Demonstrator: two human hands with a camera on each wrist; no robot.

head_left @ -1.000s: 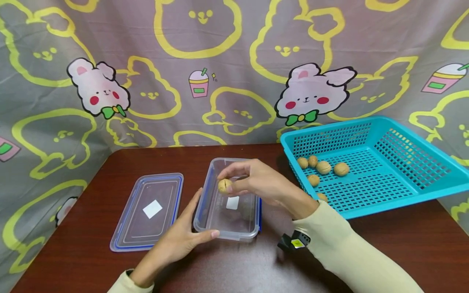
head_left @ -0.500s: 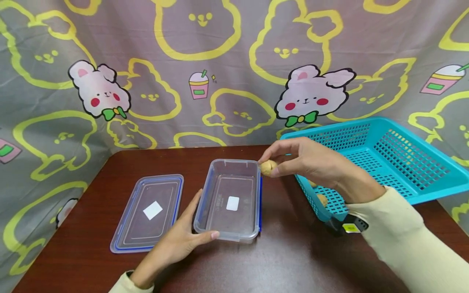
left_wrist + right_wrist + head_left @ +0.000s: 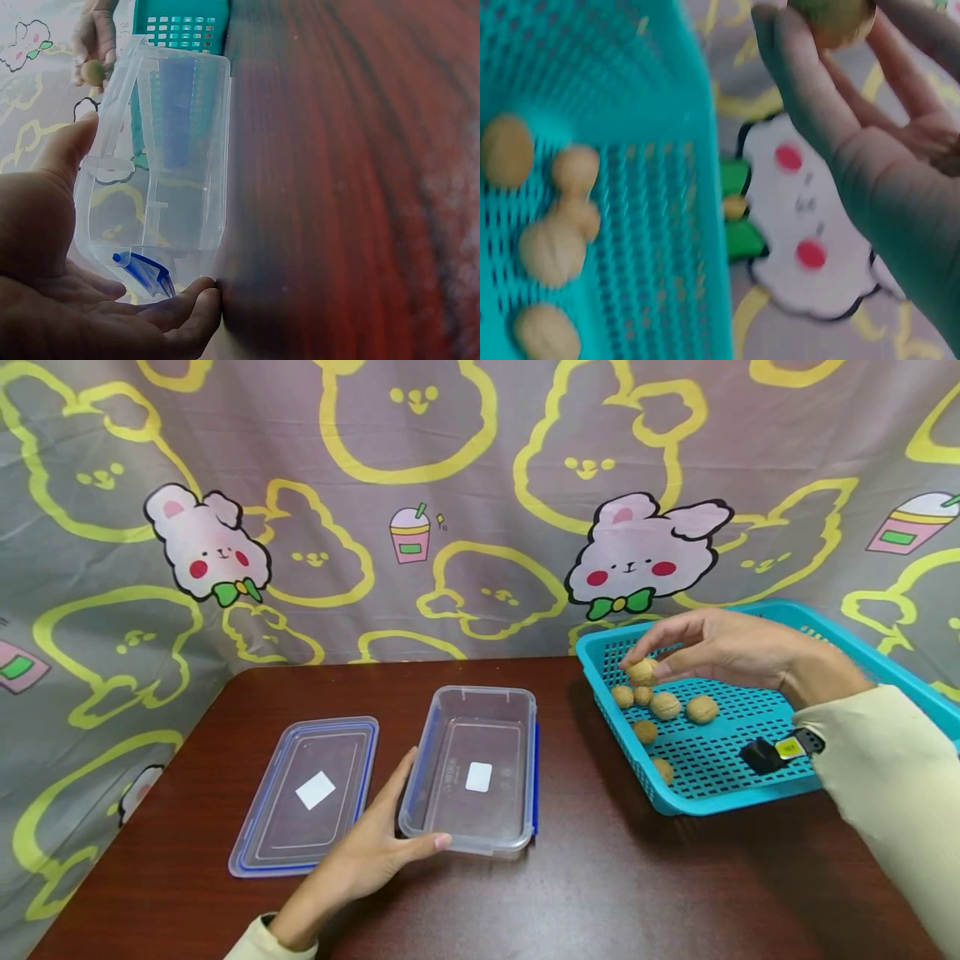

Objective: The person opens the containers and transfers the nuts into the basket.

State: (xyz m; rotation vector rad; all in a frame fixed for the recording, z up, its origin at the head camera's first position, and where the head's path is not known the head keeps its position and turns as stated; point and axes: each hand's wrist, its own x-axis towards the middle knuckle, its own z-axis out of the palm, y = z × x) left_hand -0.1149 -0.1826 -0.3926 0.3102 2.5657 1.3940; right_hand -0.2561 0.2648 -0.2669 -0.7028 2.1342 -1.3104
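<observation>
My right hand [image 3: 742, 652] pinches a walnut [image 3: 642, 672] between thumb and fingertips, above the left side of the turquoise plastic basket [image 3: 720, 804]. Several more walnuts [image 3: 702, 710] lie below it on the basket's perforated floor. In the right wrist view, the held walnut [image 3: 840, 22] is cut off by the top edge. My left hand [image 3: 367, 847] grips the near left corner of a clear plastic food container [image 3: 468, 814], thumb along its front rim. The left wrist view shows fingers [image 3: 195, 319] curled at the container's side. A white label lies on the container's bare bottom.
A clear lid [image 3: 292, 835] with a blue seal and a white label lies flat left of the container on the dark wooden table [image 3: 570, 893]. A blue clip flap [image 3: 536, 777] hangs at the container's right side. Patterned cloth [image 3: 480, 527] hangs behind.
My right hand has carried the walnut from over the container rightward to above the basket. My left hand and the container have stayed in place.
</observation>
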